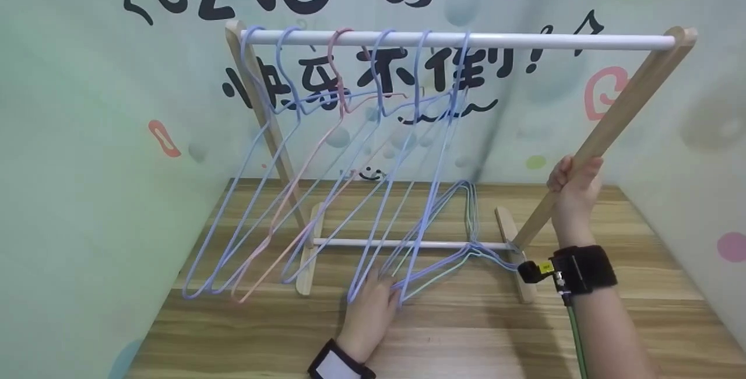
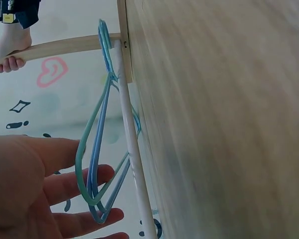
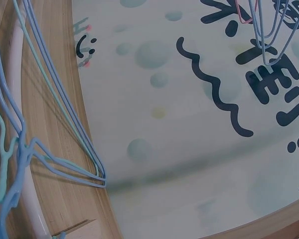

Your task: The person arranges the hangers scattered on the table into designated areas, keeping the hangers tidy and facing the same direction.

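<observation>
My right hand (image 1: pixel 574 178) grips the slanting right wooden post (image 1: pixel 623 99) of a clothes rack, fingers wrapped round it. Low at the middle, my left hand (image 1: pixel 370 312) is at the corner ends of a bundle of blue and teal hangers (image 1: pixel 434 271) by the rack's lower white bar (image 1: pixel 408 244). In the left wrist view, the fingers (image 2: pixel 82 224) are spread and nearly straight. The thumb lies apart from them, and the hangers' rounded ends (image 2: pixel 92 186) cross between. The right wrist view shows the bundle (image 3: pixel 22 149) but no hand.
Several blue hangers (image 1: pixel 382 76) and a pink hanger (image 1: pixel 340 84) hang from the top white rail (image 1: pixel 553 41), toward its left side. The left post (image 1: pixel 274 146) and wooden feet (image 1: pixel 309 256) stand on a wood-grain table (image 1: pixel 454 332). Behind is a printed wall (image 1: pixel 192 76).
</observation>
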Motion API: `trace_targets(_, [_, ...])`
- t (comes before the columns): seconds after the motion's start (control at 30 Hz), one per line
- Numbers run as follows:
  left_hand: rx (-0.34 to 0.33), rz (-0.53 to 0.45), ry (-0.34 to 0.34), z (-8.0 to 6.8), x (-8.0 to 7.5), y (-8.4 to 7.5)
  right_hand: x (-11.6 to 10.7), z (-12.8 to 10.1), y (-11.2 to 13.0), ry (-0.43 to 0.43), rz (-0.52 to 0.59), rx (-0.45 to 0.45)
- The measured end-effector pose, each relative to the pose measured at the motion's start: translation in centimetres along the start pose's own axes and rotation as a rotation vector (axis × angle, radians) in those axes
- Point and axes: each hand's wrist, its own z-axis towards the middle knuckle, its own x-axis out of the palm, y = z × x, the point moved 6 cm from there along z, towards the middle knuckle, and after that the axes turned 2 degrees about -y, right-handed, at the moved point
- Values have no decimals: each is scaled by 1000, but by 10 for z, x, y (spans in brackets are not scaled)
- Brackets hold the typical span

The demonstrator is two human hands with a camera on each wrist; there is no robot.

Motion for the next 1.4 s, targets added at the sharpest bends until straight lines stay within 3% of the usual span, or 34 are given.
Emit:
trace_targets(0.1, [22, 14, -6, 0, -1, -1, 0, -1, 0, -3, -7, 0])
trace_targets(0.53, [125, 213, -144, -2, -15, -13, 0, 1, 0, 7, -22, -2])
trace_targets(0.8, [187, 180, -192, -3, -32, -25, -1, 0, 0, 27, -47, 11])
trace_targets(1.03, [257, 176, -161, -9, -36, -37, -1, -1, 0, 15, -43, 23])
trace_targets(1.17, [256, 168, -156, -11, -39, -39, -1, 0, 0, 21, -52, 18])
trace_targets(1.4, [278, 90, -259, -17, -47, -43, -2, 0, -1, 19, -51, 6])
